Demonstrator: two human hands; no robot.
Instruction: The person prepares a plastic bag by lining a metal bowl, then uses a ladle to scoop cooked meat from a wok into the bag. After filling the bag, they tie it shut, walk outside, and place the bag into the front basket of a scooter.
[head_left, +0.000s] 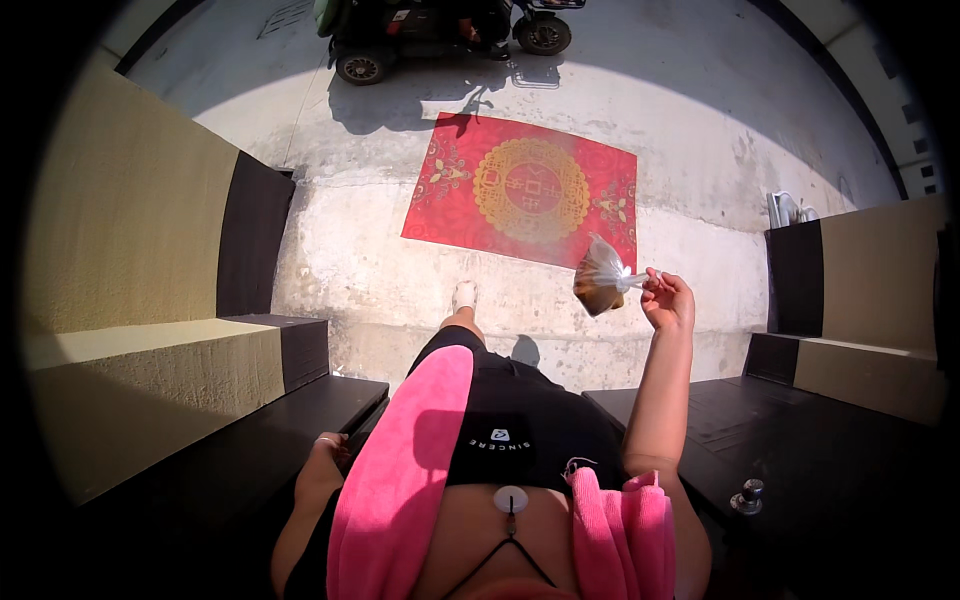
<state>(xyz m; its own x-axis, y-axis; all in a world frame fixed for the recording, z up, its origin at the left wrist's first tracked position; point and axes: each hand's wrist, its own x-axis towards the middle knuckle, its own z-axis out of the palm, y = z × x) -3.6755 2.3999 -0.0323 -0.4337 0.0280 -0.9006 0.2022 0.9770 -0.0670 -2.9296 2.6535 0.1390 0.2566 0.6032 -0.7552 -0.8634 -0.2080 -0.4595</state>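
My right hand [668,300] is stretched out ahead of me at the right, its fingers closed on the twisted neck of a clear plastic bag [603,280]. Something brown, perhaps liquid, fills the lower part of the bag, which tilts out to the left of the hand. My left hand [332,446] is low at my left side, close to the edge of a dark door panel [345,395]. Shadow and dark surfaces hide most of its fingers, so whether it grips the panel does not show.
A red mat [425,215] with a gold round pattern lies on the concrete ground ahead. Beyond it stands a dark wheeled vehicle [420,35]. Beige walls [140,200] with dark trim flank the doorway; another dark door panel with a round knob [747,497] is at right.
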